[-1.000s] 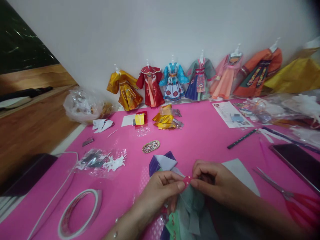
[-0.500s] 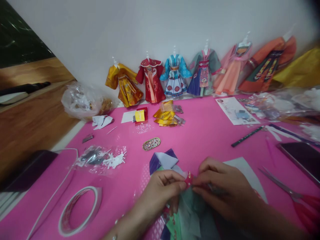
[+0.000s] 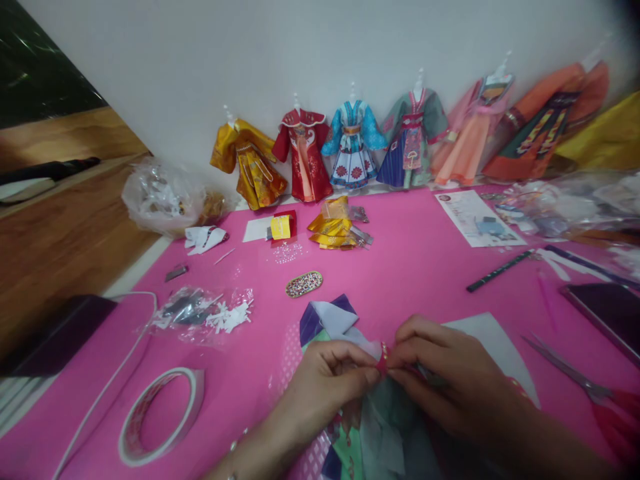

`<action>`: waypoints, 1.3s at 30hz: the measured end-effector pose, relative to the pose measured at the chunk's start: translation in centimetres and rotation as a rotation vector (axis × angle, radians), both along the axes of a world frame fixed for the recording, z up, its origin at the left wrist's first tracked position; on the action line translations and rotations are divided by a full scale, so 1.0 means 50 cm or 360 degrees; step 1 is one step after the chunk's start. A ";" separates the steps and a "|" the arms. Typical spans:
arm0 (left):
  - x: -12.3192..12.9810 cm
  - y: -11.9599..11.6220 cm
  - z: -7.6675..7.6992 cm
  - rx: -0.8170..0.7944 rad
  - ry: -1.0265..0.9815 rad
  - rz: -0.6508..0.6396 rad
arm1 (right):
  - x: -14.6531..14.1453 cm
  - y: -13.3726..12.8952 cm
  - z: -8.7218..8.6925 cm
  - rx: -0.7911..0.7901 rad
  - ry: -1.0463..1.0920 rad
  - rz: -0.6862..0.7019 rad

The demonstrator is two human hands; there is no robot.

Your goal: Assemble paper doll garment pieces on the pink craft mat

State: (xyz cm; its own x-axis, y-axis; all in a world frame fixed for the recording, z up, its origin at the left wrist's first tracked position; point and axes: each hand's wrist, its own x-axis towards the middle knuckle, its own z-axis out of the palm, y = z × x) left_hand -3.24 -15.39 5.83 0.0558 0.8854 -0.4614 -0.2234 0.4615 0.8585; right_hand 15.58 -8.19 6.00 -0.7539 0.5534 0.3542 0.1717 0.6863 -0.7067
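Low in the middle, both hands meet at a small red waistband [image 3: 383, 359] with gold-coloured trim. My left hand [image 3: 327, 380] pinches its left side between thumb and fingertips. Close against it, my right hand [image 3: 440, 363] is closed on the other side of the band. Below the fingers hangs the grey-green cloth of a doll's dress [image 3: 384, 427]. A folded purple and pale lilac piece [image 3: 333, 316] sticks out beyond the left hand, and green cloth [image 3: 347, 450] shows under that wrist. My right hand's fingertips are partly hidden.
Scissors [image 3: 575, 373] and a phone [image 3: 603, 313] lie at right, a roll of tape [image 3: 193, 410] at left. An oval bead tray [image 3: 304, 284] sits ahead on the pink mat [image 3: 400, 260]. Several dressed doll forms, including a red one [image 3: 303, 157], lean against the wall.
Both hands keep their pinch on the waistband, which has turned slightly and shifted a little to the right. The camera view has moved slightly too.
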 end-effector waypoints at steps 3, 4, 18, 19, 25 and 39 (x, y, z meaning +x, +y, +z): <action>0.001 0.000 0.004 -0.0023 0.0018 0.0026 | 0.003 0.004 0.004 -0.0084 -0.0059 0.0066; 0.002 0.000 0.005 -0.0020 0.0023 0.0030 | 0.003 0.005 0.004 -0.0094 -0.0080 0.0069; 0.011 -0.006 0.002 0.0029 0.0241 0.0053 | 0.005 -0.003 0.000 0.0078 -0.0210 0.0005; 0.011 -0.006 0.001 0.0032 0.0248 0.0054 | 0.005 -0.001 -0.004 0.0137 -0.0208 0.0018; 0.010 -0.005 0.001 0.0044 0.0295 0.0060 | 0.001 0.000 -0.020 0.0432 -0.0226 0.0015; 0.012 -0.004 0.009 0.0002 0.0287 0.0049 | 0.002 -0.001 -0.005 0.0420 -0.0181 -0.0083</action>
